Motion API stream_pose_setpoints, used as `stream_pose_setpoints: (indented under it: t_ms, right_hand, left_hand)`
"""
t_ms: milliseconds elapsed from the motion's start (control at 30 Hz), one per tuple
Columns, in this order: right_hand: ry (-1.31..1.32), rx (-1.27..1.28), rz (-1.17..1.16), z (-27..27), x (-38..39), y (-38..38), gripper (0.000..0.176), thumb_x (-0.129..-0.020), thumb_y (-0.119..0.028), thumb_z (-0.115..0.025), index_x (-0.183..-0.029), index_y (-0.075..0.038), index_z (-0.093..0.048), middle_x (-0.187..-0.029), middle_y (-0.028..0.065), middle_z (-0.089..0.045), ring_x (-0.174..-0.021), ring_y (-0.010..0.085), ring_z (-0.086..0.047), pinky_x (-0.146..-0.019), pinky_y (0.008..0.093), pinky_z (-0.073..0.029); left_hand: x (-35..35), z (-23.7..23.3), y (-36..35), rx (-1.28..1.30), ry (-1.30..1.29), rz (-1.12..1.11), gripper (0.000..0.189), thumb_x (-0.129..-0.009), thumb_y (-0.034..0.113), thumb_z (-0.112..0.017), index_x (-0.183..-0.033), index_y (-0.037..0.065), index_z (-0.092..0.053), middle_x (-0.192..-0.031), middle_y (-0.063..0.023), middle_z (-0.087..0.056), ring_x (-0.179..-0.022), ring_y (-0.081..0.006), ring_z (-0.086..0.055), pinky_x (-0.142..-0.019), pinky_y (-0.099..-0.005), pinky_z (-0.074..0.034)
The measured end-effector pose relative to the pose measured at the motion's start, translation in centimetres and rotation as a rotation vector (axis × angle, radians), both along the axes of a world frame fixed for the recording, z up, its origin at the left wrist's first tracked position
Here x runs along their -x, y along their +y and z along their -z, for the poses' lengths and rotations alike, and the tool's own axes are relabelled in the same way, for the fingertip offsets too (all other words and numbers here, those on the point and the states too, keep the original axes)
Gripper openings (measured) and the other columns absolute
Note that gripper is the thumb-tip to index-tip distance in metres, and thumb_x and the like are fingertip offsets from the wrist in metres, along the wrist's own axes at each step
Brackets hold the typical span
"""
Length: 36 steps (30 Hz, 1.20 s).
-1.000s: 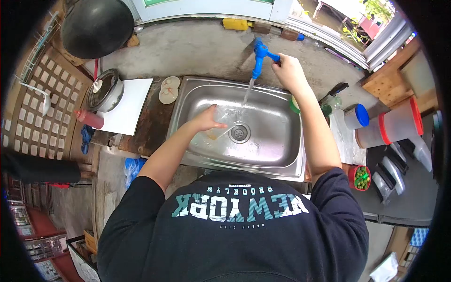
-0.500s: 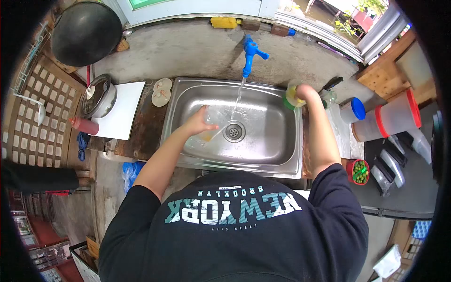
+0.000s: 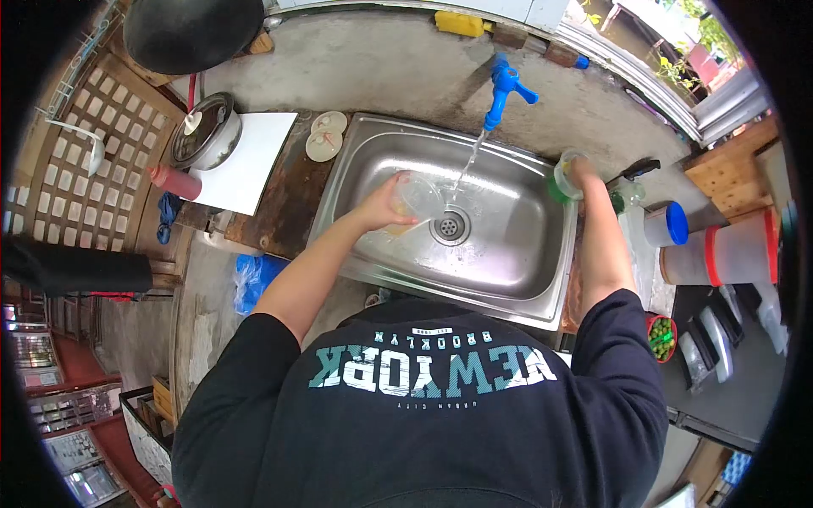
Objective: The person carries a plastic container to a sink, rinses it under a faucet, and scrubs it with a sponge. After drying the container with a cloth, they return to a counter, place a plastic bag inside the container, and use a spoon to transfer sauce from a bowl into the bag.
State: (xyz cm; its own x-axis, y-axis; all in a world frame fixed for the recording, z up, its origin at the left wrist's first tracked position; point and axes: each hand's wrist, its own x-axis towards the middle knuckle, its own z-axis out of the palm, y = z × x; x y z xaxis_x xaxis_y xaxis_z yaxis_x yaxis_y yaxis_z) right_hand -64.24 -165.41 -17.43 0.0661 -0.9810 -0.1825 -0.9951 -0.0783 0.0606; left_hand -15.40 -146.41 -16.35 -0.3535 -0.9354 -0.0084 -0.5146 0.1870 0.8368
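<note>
My left hand (image 3: 385, 205) is closed around a clear plastic tub (image 3: 419, 196), tilted over the left half of the steel sink (image 3: 508, 275). A thin stream of water falls from the blue faucet (image 3: 505, 87) just right of this tub. My right hand (image 3: 584, 172) reaches into a clear container (image 3: 569, 158) at the sink's back right corner. Green shows at that container's lower left side (image 3: 556, 188). The fingers of my right hand are hidden, so what they touch inside cannot be made out.
Left of the sink are two small round lids (image 3: 324, 146), a white board (image 3: 250, 173), a lidded pot (image 3: 207, 135) and a red bottle (image 3: 175, 181). To the right stand a knife handle (image 3: 641, 168), a blue-lidded container (image 3: 665, 225) and a red tub of green fruits (image 3: 661, 337).
The camera view has shifted and turned a little. My left hand has tipped the clear tub, nearer the water stream. My right hand has gone further into the container at the corner.
</note>
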Motion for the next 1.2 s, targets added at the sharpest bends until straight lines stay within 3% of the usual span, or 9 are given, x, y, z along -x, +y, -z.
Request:
stream_pose_setpoints:
  t_ms: [33,133,233,333,433,633,767,1067,1200]
  right_hand:
    - [-0.062,0.076,0.021,-0.2,-0.1,0.3,0.027,-0.078,-0.009,-0.055,-0.1,0.002,-0.065,-0.106,0.0264,-0.061,-0.099,0.0376,-0.06,-0.082,0.0429,-0.05]
    - [0.161,-0.13,-0.046,-5.1,-1.6,2.1,0.026,-0.077,-0.006,-0.055,-0.1,0.002,-0.065,-0.101,0.0249,-0.063,-0.096,0.037,-0.062,-0.079,0.0433,-0.051]
    - [-0.014,-0.024,0.133,-6.9,-1.6,3.0,0.027,-0.076,-0.003,-0.054,-0.101,0.0,-0.065,-0.096,0.024,-0.064,-0.092,0.0373,-0.062,-0.078,0.0438,-0.051]
    - [-0.115,0.225,0.097,-8.5,-2.1,5.6,0.03,-0.076,-0.002,-0.052,-0.103,-0.002,-0.065,-0.093,0.0251,-0.064,-0.091,0.0377,-0.062,-0.08,0.0442,-0.05]
    - [-0.212,0.364,0.088,-11.0,-3.4,8.8,0.029,-0.076,-0.004,-0.051,-0.1,-0.004,-0.067,-0.094,0.0249,-0.064,-0.092,0.0381,-0.062,-0.081,0.0457,-0.049]
    - [-0.504,0.355,-0.112,-19.0,-11.3,14.3,0.048,-0.074,0.004,-0.046,-0.117,-0.012,-0.06,-0.092,0.0269,-0.062,-0.09,0.039,-0.061,-0.079,0.0452,-0.048]
    - [-0.513,0.407,-0.251,-23.3,-16.5,16.2,0.058,-0.075,0.007,-0.044,-0.126,-0.019,-0.055,-0.091,0.0255,-0.062,-0.087,0.0389,-0.061,-0.076,0.045,-0.048]
    - [-0.487,0.481,-0.243,-23.1,-18.2,16.0,0.058,-0.077,0.004,-0.047,-0.127,-0.023,-0.053,-0.093,0.0233,-0.063,-0.085,0.0377,-0.061,-0.075,0.0452,-0.048]
    - [-0.661,0.363,-0.133,-21.4,-17.2,16.3,0.056,-0.076,-0.007,-0.055,-0.131,-0.015,-0.047,-0.094,0.0247,-0.063,-0.09,0.0384,-0.061,-0.079,0.0431,-0.048]
  left_hand:
    - [-0.1,0.0,0.1,0.0,-0.029,0.006,0.103,-0.057,0.038,-0.084,-0.137,0.001,-0.031,-0.134,-0.019,-0.042,-0.126,-0.0307,-0.04,-0.106,-0.0377,-0.03]
    - [-0.1,0.7,0.1,0.119,-0.24,0.084,0.098,-0.058,0.037,-0.083,-0.136,0.003,-0.033,-0.135,-0.0186,-0.042,-0.125,-0.031,-0.043,-0.106,-0.038,-0.031]
    - [1.7,-2.0,0.5,0.044,-0.598,0.086,0.096,-0.059,0.036,-0.082,-0.136,0.006,-0.034,-0.132,-0.0186,-0.046,-0.12,-0.033,-0.047,-0.103,-0.0401,-0.036]
    - [4.2,-2.4,-0.6,0.025,-1.029,-0.004,0.096,-0.058,0.038,-0.083,-0.136,0.009,-0.035,-0.127,-0.0161,-0.05,-0.115,-0.0324,-0.052,-0.097,-0.0473,-0.04]
    - [7.0,-4.6,-2.0,-0.103,-1.254,0.032,0.101,-0.055,0.039,-0.083,-0.138,0.009,-0.032,-0.13,-0.0182,-0.047,-0.116,-0.0352,-0.05,-0.095,-0.0632,-0.036]
    - [8.3,-4.5,-3.5,-0.139,-1.115,0.056,0.105,-0.056,0.041,-0.083,-0.14,0.009,-0.028,-0.131,-0.0177,-0.047,-0.117,-0.0366,-0.05,-0.096,-0.0627,-0.036]
    - [7.7,-3.3,-3.5,-0.022,-1.102,0.008,0.105,-0.054,0.046,-0.083,-0.138,0.008,-0.032,-0.122,-0.0148,-0.053,-0.106,-0.0321,-0.058,-0.083,-0.0492,-0.048]
    - [6.1,-4.0,-2.5,-0.032,-0.944,-0.067,0.107,-0.054,0.044,-0.083,-0.138,0.007,-0.03,-0.123,-0.017,-0.052,-0.109,-0.0344,-0.056,-0.085,-0.0505,-0.047]
    - [5.0,-4.0,-2.2,-0.019,-0.7,-0.107,0.105,-0.055,0.042,-0.083,-0.139,0.01,-0.029,-0.131,-0.0163,-0.047,-0.117,-0.0361,-0.05,-0.093,-0.0546,-0.041]
